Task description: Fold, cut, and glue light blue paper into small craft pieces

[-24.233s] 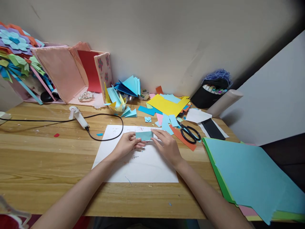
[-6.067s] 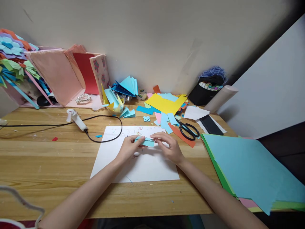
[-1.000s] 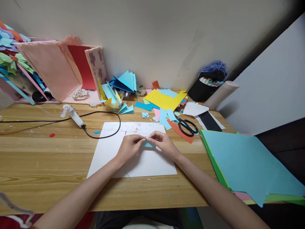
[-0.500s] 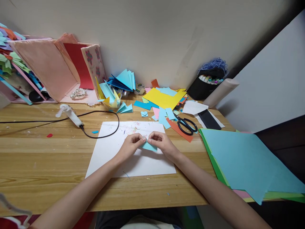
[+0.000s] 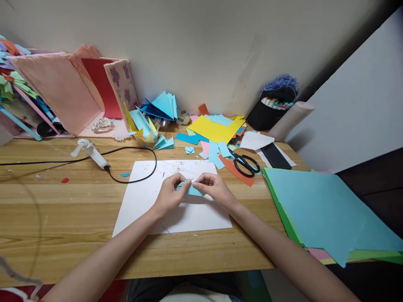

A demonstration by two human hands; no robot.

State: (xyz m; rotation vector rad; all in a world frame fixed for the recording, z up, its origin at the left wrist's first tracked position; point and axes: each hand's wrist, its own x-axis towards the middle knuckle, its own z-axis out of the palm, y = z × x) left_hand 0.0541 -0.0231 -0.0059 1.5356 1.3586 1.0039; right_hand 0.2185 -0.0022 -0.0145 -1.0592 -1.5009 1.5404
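Observation:
Between my two hands is a small folded piece of light blue paper (image 5: pixel 194 191), held just above a white sheet (image 5: pixel 138 209). My left hand (image 5: pixel 172 192) pinches its left part between thumb and fingers. The thumb and fingertips of my right hand (image 5: pixel 215 189) are closed on its upper edge, close to the left thumb. The fingers cover much of the paper's upper part, so its folds there are hard to see. Coloured specks and marks dot the white sheet. Beyond it sits a small light blue folded heart (image 5: pixel 189 150).
A glue gun (image 5: pixel 92 154) with a black cord lies left of the sheet. Black-handled scissors (image 5: pixel 245 165) rest right among paper scraps (image 5: pixel 217 129). Coloured sheets (image 5: pixel 324 209) are stacked at the right edge. A bowl (image 5: pixel 146 136) of folded papers and a marker case (image 5: pixel 272 111) stand behind.
Over the last second the paper strip has shifted slightly left in my hands, and more of its left end shows behind my left thumb. Earlier it was held flat as a wider strip.

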